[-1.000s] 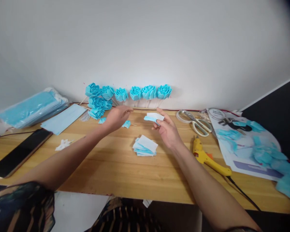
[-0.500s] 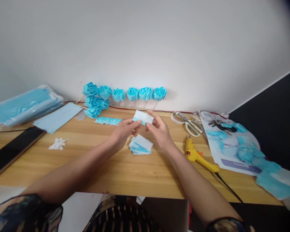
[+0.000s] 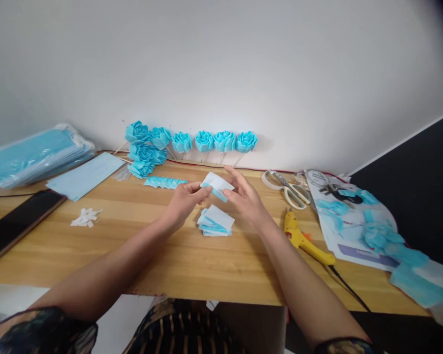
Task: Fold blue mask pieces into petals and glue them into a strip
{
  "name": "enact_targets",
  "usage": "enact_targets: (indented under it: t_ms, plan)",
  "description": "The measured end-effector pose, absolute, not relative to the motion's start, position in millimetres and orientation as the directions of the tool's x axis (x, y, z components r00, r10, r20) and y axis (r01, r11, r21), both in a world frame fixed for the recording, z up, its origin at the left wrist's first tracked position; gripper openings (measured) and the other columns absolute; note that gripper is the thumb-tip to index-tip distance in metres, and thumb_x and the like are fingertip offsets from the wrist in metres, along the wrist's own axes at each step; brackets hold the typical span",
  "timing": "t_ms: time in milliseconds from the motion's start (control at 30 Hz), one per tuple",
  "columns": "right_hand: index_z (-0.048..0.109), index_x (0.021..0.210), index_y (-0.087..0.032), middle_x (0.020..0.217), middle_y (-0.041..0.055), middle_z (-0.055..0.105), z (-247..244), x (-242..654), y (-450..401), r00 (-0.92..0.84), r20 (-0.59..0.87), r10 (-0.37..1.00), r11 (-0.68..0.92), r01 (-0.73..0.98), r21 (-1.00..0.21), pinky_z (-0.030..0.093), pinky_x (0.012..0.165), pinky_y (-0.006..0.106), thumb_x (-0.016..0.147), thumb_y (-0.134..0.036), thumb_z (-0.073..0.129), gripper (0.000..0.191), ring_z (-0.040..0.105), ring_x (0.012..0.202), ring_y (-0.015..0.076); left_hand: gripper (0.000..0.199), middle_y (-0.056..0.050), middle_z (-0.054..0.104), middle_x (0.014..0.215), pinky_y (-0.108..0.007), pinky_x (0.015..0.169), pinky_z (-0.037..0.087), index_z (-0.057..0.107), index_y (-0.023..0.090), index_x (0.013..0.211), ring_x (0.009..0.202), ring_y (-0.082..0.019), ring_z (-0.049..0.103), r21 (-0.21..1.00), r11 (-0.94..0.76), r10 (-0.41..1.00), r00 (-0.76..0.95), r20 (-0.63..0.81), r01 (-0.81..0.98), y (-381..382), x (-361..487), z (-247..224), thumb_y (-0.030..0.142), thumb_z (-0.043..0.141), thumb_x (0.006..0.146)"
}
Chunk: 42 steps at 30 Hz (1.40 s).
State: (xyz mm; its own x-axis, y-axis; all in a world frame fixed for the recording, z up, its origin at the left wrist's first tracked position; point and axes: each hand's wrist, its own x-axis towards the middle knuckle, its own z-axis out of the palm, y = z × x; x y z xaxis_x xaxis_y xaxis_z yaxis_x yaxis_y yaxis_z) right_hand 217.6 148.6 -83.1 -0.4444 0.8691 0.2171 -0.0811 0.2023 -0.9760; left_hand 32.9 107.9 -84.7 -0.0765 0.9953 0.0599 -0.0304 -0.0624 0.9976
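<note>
Between my two hands is a small rectangle of mask fabric (image 3: 217,185), white on top with a light-blue strip folded along its lower edge. My left hand (image 3: 187,200) pinches its left end between thumb and fingers. At the right end, my right hand (image 3: 246,196) grips it with the thumb in front and the index finger raised. Just below lies a stack of cut fabric pieces (image 3: 216,220), white and light blue. A row of folded blue pieces (image 3: 165,182) lies on the table beyond my left hand.
Blue fabric flowers on sticks (image 3: 204,141) lean against the wall. On the right are a yellow glue gun (image 3: 306,241), scissors (image 3: 297,194) and a tape roll (image 3: 273,179). Leftward lie a phone (image 3: 20,221), white scraps (image 3: 85,217), a blue sheet (image 3: 85,176) and bagged masks (image 3: 37,156).
The fabric piece has tilted, its right end dropping, and more of its blue strip shows. My left fingers have shifted to its left end. The stack stays in place.
</note>
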Motion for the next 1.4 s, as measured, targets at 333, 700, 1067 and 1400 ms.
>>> enact_targets:
  t_ms: [333, 700, 1067, 1400]
  plan:
    - [0.057, 0.138, -0.029, 0.126, 0.0038, 0.068, -95, 212, 147, -0.376, 0.255, 0.891, 0.293, 0.044, -0.955, 0.052, 0.082, 0.03, 0.083, -0.026, 0.069, 0.057, 0.065, 0.096, 0.0186, 0.033, -0.001, 0.06, 0.07, -0.025, 0.061, 0.04, 0.073, 0.015, 0.088, 0.064, -0.012, 0.051, 0.978, -0.149, 0.984, -0.123, 0.131, -0.147, 110, 32, -89, 0.046, 0.065, 0.085]
    - [0.059, 0.136, -0.028, 0.122, 0.0042, 0.069, -92, 210, 145, -0.331, 0.318, 0.888, 0.358, 0.063, -0.932, 0.052, 0.089, 0.034, 0.083, -0.028, 0.07, 0.054, 0.065, 0.099, 0.0198, 0.031, 0.001, 0.058, 0.062, -0.026, 0.061, 0.042, 0.067, 0.016, 0.07, 0.06, -0.012, 0.051, 0.994, -0.073, 0.997, 0.015, 0.074, -0.087, 105, 41, -93, 0.046, 0.074, 0.075]
    - [0.047, 0.146, -0.027, 0.106, 0.0035, 0.07, -86, 217, 147, -0.469, 0.271, 0.841, 0.28, -0.051, -0.959, 0.051, 0.083, 0.032, 0.085, -0.04, 0.071, 0.067, 0.066, 0.094, 0.0189, 0.03, 0.001, 0.055, 0.06, -0.025, 0.058, 0.037, 0.059, 0.017, 0.063, 0.058, -0.012, 0.048, 0.993, -0.109, 0.994, 0.008, 0.109, 0.034, 103, 40, -88, 0.043, 0.067, 0.077]
    - [0.06, 0.135, -0.032, 0.09, -0.0014, 0.062, -77, 213, 137, -0.361, 0.265, 0.894, 0.295, 0.031, -0.955, 0.046, 0.063, 0.026, 0.079, -0.031, 0.074, 0.058, 0.054, 0.072, 0.0128, 0.03, -0.001, 0.056, 0.064, -0.028, 0.062, 0.037, 0.061, 0.018, 0.061, 0.063, -0.014, 0.05, 0.884, -0.353, 0.935, 0.153, 0.321, 0.307, 100, 44, -89, 0.038, 0.06, 0.084]
